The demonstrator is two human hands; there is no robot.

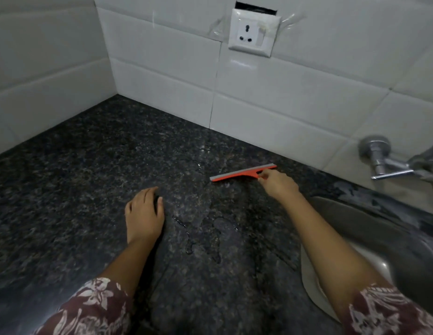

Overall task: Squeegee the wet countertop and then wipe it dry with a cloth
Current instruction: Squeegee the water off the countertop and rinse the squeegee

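Observation:
An orange squeegee (239, 174) with a grey blade lies across the dark speckled granite countertop (77, 189), near the back wall. My right hand (278, 183) grips its handle, fingers closed around it. My left hand (144, 213) rests palm down on the counter to the left, fingers apart, holding nothing. Streaks and small puddles of water (198, 238) glisten on the granite between my two arms. No cloth is in view.
White tiled walls meet in a corner at the back left. A white wall socket (253, 32) sits above the counter. A steel sink (379, 250) lies at the right, with a metal tap (384, 163) on the wall above it.

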